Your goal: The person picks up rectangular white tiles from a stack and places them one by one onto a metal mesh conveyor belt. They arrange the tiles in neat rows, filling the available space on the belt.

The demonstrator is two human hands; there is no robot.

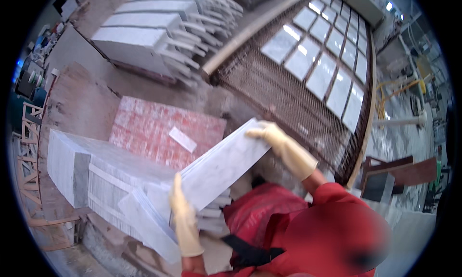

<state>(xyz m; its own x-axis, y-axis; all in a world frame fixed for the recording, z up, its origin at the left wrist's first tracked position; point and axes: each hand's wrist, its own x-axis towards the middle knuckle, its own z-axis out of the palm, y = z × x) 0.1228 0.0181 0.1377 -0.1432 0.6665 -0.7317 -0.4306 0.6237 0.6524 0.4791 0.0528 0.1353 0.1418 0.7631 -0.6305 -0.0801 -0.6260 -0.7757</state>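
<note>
Both my hands wear cream rubber gloves. Between them, tilted, is a long pale grey stone slab (pixel 221 168); a doubled line at its upper edge may be a second slab. My right hand (pixel 272 137) is closed over its far right end, thumb and fingers at the corner. At the near left end, my left hand (pixel 184 214) grips its edge; its fingers point up and are partly hidden. Just left of that hand, a few slabs (pixel 147 224) lean at an angle against a long row of upright slabs (pixel 113 195).
A red, white-dusted board (pixel 144 125) carries a small white strip (pixel 183 139). Behind it stand blocks of stacked slabs (pixel 139 36) with spacers sticking out. At right, a mesh-topped conveyor (pixel 284 103) bears rows of shiny slabs (pixel 325 77). Brown boards (pixel 402 173) lie farther right.
</note>
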